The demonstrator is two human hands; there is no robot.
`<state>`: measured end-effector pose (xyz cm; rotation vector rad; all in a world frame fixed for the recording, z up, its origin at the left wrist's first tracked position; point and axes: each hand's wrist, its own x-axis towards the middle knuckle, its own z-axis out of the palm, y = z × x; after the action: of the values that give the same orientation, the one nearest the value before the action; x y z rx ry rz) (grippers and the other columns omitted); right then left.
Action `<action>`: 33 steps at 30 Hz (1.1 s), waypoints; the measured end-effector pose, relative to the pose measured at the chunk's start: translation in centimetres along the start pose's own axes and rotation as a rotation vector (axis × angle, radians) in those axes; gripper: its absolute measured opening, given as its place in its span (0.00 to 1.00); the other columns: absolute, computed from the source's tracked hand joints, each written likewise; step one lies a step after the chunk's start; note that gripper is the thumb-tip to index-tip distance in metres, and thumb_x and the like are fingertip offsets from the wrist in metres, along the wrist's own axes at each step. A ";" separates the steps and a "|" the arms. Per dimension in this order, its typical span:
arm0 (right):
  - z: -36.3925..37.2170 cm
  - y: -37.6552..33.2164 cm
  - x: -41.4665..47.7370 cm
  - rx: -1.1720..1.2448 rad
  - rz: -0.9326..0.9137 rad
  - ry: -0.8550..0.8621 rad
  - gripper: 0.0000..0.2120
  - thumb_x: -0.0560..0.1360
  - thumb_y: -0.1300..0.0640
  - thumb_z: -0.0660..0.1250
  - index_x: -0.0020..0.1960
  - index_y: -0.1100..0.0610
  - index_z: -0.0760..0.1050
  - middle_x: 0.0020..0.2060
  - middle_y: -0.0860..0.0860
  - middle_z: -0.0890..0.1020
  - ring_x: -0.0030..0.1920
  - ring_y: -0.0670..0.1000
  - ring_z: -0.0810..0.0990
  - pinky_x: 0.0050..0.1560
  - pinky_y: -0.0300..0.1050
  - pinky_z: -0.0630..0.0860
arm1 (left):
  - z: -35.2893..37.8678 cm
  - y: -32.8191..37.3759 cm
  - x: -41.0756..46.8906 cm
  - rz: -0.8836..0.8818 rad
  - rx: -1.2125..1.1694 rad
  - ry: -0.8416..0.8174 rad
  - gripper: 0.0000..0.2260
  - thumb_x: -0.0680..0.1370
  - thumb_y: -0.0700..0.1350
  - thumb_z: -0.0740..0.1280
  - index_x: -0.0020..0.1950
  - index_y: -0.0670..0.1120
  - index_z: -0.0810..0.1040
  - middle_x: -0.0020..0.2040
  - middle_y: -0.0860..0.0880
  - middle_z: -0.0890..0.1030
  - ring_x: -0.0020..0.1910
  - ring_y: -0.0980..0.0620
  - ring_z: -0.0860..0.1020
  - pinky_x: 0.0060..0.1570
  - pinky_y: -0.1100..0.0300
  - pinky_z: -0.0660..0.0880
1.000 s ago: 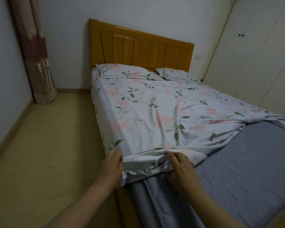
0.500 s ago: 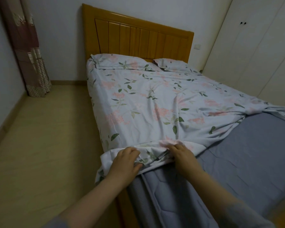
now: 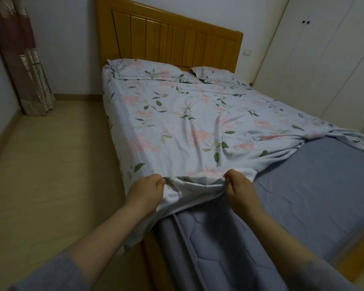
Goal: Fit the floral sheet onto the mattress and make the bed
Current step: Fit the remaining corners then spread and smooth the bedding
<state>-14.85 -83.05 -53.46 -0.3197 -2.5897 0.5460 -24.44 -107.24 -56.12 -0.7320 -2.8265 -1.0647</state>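
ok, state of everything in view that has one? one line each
floral sheet: spread over the head end and left side, near edge bunched, not tucked
mattress: near right part bare
left hand: grips the floral sheet's near edge
right hand: grips the floral sheet's near edge
pillows: two, lying flat at the head end
wardrobe doors: closed
curtain: gathered in the corner
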 end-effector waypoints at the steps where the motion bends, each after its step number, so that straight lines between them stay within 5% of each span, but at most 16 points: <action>1: 0.0 0.0 0.0 -0.047 0.010 -0.003 0.07 0.76 0.59 0.55 0.41 0.59 0.69 0.38 0.54 0.75 0.38 0.56 0.73 0.38 0.46 0.67 | 0.1 0.1 0.1 -0.010 0.003 -0.004 0.16 0.81 0.49 0.56 0.33 0.48 0.67 0.33 0.48 0.73 0.36 0.46 0.74 0.36 0.54 0.67; 5: 0.4 -1.2 -1.1 -0.149 -0.193 0.072 0.08 0.72 0.56 0.61 0.49 0.57 0.73 0.44 0.54 0.77 0.43 0.55 0.74 0.44 0.48 0.71 | 0.4 0.1 1.2 -0.072 -0.017 0.051 0.19 0.81 0.49 0.57 0.30 0.47 0.65 0.30 0.49 0.70 0.34 0.44 0.72 0.33 0.54 0.65; 8: 1.8 -2.6 -3.2 -0.147 -0.350 -0.057 0.09 0.70 0.52 0.62 0.47 0.53 0.75 0.44 0.51 0.78 0.42 0.53 0.78 0.41 0.45 0.75 | 0.3 -0.4 2.2 -0.096 0.021 0.106 0.18 0.80 0.49 0.60 0.31 0.46 0.70 0.32 0.46 0.73 0.36 0.43 0.74 0.35 0.52 0.69; 11: 3.9 -2.8 -3.3 -0.159 -0.319 -0.183 0.19 0.72 0.55 0.66 0.63 0.55 0.75 0.60 0.53 0.77 0.59 0.55 0.76 0.57 0.47 0.75 | 0.1 -0.9 2.7 -0.044 0.108 0.213 0.07 0.77 0.48 0.66 0.43 0.46 0.80 0.45 0.45 0.75 0.45 0.42 0.74 0.45 0.49 0.73; 15: 5.3 -3.2 -0.9 -0.201 -0.264 -0.113 0.23 0.74 0.57 0.62 0.68 0.57 0.71 0.65 0.56 0.73 0.64 0.57 0.72 0.62 0.54 0.72 | -0.2 -0.1 0.3 0.224 -0.022 0.269 0.10 0.74 0.53 0.64 0.43 0.46 0.76 0.42 0.48 0.73 0.37 0.47 0.74 0.35 0.52 0.74; 19: 6.0 -3.6 0.8 -0.213 -0.219 -0.179 0.24 0.75 0.50 0.59 0.70 0.54 0.69 0.67 0.53 0.71 0.69 0.55 0.67 0.66 0.57 0.64 | 0.9 -0.8 -2.1 0.268 0.160 -0.025 0.27 0.67 0.68 0.59 0.53 0.49 0.75 0.50 0.50 0.74 0.47 0.50 0.75 0.44 0.57 0.71; 22: 6.3 -3.6 1.5 -0.231 -0.219 -0.248 0.27 0.73 0.49 0.61 0.71 0.53 0.68 0.68 0.53 0.70 0.70 0.55 0.65 0.68 0.58 0.61 | 1.6 -1.8 -1.9 0.148 0.201 -0.118 0.25 0.71 0.61 0.67 0.62 0.48 0.73 0.56 0.48 0.73 0.55 0.47 0.73 0.50 0.56 0.69; 25: 6.3 -3.6 1.5 -0.258 -0.248 -0.223 0.28 0.67 0.55 0.68 0.67 0.53 0.71 0.62 0.54 0.73 0.64 0.59 0.71 0.64 0.57 0.67 | 1.4 -2.1 -1.1 0.110 0.115 -0.072 0.09 0.77 0.50 0.66 0.46 0.45 0.77 0.47 0.45 0.76 0.48 0.45 0.75 0.41 0.57 0.65; 28: 6.0 -3.7 1.1 -0.268 -0.279 -0.102 0.27 0.64 0.51 0.70 0.64 0.52 0.73 0.57 0.56 0.74 0.57 0.61 0.72 0.61 0.56 0.67 | 0.6 -2.9 -0.5 0.065 -0.099 0.009 0.17 0.77 0.53 0.62 0.34 0.45 0.75 0.34 0.47 0.76 0.35 0.48 0.75 0.34 0.52 0.69; 33: 5.9 -4.1 1.7 -0.239 -0.327 -0.008 0.22 0.69 0.56 0.65 0.62 0.55 0.73 0.60 0.55 0.75 0.62 0.60 0.71 0.64 0.57 0.65 | -0.7 -3.1 -1.2 0.173 -0.243 0.217 0.23 0.76 0.58 0.52 0.37 0.44 0.77 0.36 0.48 0.75 0.36 0.50 0.73 0.35 0.54 0.69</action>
<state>-19.72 -88.08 -55.78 0.0332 -2.6427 0.1227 -24.79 -110.22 -57.67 -0.8051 -2.4323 -1.3777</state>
